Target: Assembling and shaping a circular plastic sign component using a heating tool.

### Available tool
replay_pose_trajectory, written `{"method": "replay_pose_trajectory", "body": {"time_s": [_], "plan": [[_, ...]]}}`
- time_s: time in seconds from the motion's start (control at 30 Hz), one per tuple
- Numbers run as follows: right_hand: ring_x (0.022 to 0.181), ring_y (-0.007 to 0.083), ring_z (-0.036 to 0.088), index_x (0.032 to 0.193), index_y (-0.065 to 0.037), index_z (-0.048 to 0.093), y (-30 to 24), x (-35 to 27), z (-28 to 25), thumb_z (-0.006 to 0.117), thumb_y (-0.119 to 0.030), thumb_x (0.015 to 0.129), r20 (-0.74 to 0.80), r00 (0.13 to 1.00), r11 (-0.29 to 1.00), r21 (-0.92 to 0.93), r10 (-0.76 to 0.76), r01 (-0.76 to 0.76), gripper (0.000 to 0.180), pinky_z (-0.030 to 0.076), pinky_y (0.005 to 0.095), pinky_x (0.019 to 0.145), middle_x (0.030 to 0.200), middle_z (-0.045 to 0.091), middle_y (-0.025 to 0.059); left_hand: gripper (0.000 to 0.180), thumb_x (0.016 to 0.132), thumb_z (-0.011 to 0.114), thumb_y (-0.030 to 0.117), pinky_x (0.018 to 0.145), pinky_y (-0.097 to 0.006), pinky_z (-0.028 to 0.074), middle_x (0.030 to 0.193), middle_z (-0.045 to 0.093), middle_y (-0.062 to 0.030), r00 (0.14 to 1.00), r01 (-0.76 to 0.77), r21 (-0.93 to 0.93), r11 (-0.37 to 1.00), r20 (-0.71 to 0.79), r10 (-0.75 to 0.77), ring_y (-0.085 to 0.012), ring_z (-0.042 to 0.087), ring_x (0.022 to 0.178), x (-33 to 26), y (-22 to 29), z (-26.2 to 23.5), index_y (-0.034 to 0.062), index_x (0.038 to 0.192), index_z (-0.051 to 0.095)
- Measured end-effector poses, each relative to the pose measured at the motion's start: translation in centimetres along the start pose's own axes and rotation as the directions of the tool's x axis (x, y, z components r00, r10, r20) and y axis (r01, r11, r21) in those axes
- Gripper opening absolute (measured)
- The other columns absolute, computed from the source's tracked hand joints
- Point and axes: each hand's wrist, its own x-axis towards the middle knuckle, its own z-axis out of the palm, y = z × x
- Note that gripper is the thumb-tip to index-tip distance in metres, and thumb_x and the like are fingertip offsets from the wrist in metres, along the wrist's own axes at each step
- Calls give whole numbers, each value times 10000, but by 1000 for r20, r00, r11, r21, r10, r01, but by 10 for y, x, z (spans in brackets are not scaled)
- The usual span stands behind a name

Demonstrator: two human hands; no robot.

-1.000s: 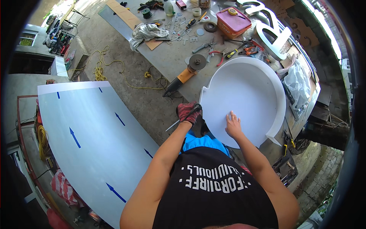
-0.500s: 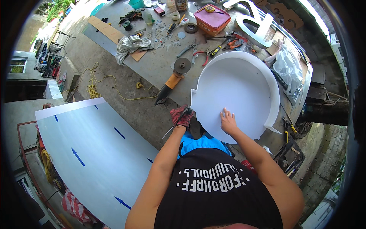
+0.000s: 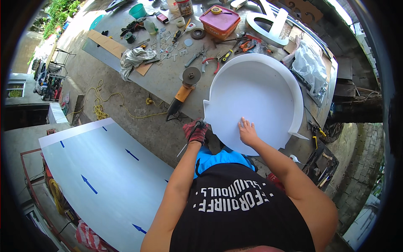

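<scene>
A large round white shallow shell, with an upright rim strip that ends in bent tabs, lies at the near edge of the table. My bare right hand rests flat on its floor, fingers stretched out. At the shell's left edge, my left hand wears a red and dark glove and is closed around a dark-handled tool. The tool's thin rod sticks out toward me at the lower left. Its exact kind is unclear. An angle grinder with an orange and black body lies left of the shell.
Pliers, a screwdriver, a lidded tub and white cut letters lie across the metal table. A curved pale sheet with blue arrows stands at my left. A yellow cord runs over the floor.
The table and its contents have shifted slightly left in view. My right hand stays flat in the shell, and my left hand keeps its grip on the tool beside the edge.
</scene>
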Motion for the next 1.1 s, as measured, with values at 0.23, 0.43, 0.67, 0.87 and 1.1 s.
{"method": "replay_pose_trajectory", "body": {"time_s": [0.23,0.43,0.67,0.87,1.1], "plan": [[1457,448,375,1487,16,477,2,-2,11,486,-121,979,-19,1000,1000,1,23,-23,527,316,655,1148,1627,276,276,647,872,568,607,1104,-518,392,1234,688,-118,997,-39,191,981,68,27,-318,606,1187,2,24,-19,100,1265,655],[1453,453,379,1476,36,487,-6,7,16,477,-125,987,-48,998,999,-4,35,-35,514,322,657,1147,1622,286,280,559,808,795,500,1086,-433,436,1215,713,-46,1000,-12,363,932,18,6,-297,633,1167,-18,95,-72,138,1225,710],[1433,465,405,1469,30,500,-8,11,15,478,-136,984,-95,994,999,-13,47,-49,513,309,675,1140,1615,301,289,560,855,792,408,1028,-418,496,1234,709,-116,999,34,149,988,12,-36,-291,665,1117,-14,106,-87,75,1289,669],[1388,424,451,1478,-53,501,-38,6,-29,609,-96,912,-220,975,990,142,30,1,578,363,594,1125,1561,392,252,585,837,731,581,1100,-496,395,1265,710,-60,999,53,298,953,-7,-53,-331,620,1216,-14,88,-77,185,1268,710],[1281,336,535,1397,-104,562,-102,23,-111,837,-96,714,-405,847,805,337,-345,489,735,457,466,1043,1411,550,130,503,842,748,512,1032,-429,464,1181,734,-73,990,14,364,931,124,-64,-302,670,1123,-7,87,-68,138,1175,702]]}}
